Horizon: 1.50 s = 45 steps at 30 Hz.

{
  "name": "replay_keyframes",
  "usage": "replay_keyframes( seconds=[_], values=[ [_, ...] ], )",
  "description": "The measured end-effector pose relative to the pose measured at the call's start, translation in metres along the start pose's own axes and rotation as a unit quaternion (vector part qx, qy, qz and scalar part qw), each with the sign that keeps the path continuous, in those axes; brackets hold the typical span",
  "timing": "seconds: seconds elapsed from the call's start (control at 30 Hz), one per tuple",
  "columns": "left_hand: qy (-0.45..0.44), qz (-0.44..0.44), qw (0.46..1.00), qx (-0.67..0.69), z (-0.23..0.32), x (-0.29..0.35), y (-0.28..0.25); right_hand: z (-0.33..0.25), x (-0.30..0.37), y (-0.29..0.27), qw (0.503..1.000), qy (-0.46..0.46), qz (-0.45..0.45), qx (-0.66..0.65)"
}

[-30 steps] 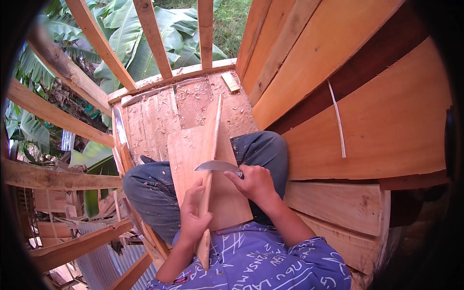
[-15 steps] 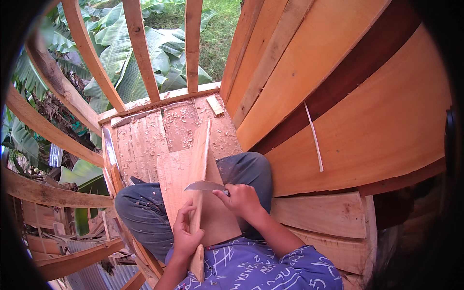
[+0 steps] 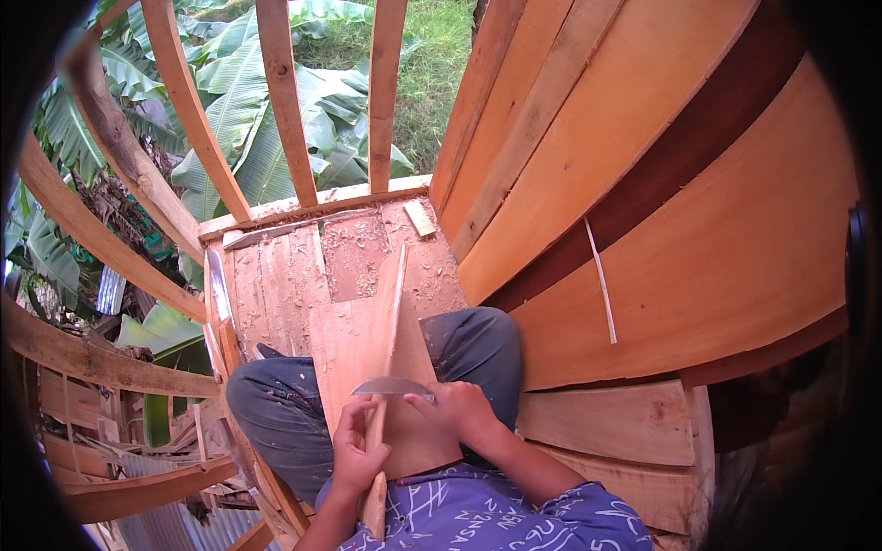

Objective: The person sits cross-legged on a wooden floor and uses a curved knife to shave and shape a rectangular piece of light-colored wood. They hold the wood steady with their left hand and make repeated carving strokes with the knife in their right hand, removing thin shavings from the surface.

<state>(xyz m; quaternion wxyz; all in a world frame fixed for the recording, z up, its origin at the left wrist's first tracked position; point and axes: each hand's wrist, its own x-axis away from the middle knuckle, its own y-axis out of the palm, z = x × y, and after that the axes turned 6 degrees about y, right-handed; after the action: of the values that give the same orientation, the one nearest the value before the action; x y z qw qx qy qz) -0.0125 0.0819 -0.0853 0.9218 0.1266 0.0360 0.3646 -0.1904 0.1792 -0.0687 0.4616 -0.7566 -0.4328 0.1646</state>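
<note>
My right hand [image 3: 462, 410] is closed round the handle of a knife [image 3: 390, 386]. Its curved blade points left and lies across a narrow wooden strip [image 3: 390, 317]. Lower on that strip, my left hand [image 3: 356, 452] grips it just below the blade. The strip runs from near my shirt away from me, along a wide flat board [image 3: 342, 342] resting across my lap. Whether the blade's edge is biting into the wood cannot be made out. The knife's handle is mostly hidden in my fingers.
Curly shavings and a small pale wood block [image 3: 420, 219] lie on the plank floor [image 3: 276, 275] ahead. Upright slats [image 3: 287, 101] stand at the front and left, with banana leaves beyond. A panelled wooden wall [image 3: 680, 239] curves along the right, a thin sliver [image 3: 601, 280] against it.
The blade has moved slightly nearer my left hand on the strip. The whole view has shifted a little down and right; both grips stay the same.
</note>
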Motion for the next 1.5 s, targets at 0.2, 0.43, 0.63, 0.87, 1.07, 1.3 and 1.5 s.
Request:
replay_keyframes(
  seconds=[0.2,0.43,0.63,0.87,1.07,1.3,1.5],
  values=[
    [0.006,0.004,1.0,-0.003,0.0,0.001,-0.003,-0.004,0.0,0.003,1.0,-0.006,0.007,-0.011],
    [0.0,0.011,1.0,0.005,-0.003,0.005,-0.003,-0.014,0.002,-0.007,0.999,0.031,-0.031,-0.029],
    [-0.004,0.012,1.0,-0.002,0.001,0.003,0.0,-0.015,0.003,-0.01,0.998,0.039,-0.032,-0.024],
    [-0.004,0.011,1.0,0.007,0.003,0.002,-0.001,-0.011,0.002,-0.003,0.999,0.016,-0.018,-0.032],
    [0.004,-0.001,1.0,-0.009,0.003,-0.002,-0.002,-0.012,-0.012,-0.017,0.998,0.063,0.0,-0.013],
    [-0.009,-0.001,1.0,-0.003,-0.004,0.001,-0.003,-0.01,-0.015,-0.022,0.999,0.045,-0.001,0.018],
    [-0.009,0.004,1.0,-0.018,-0.003,0.001,-0.003,0.006,-0.028,-0.017,0.999,0.029,0.033,0.025]
  ],
)
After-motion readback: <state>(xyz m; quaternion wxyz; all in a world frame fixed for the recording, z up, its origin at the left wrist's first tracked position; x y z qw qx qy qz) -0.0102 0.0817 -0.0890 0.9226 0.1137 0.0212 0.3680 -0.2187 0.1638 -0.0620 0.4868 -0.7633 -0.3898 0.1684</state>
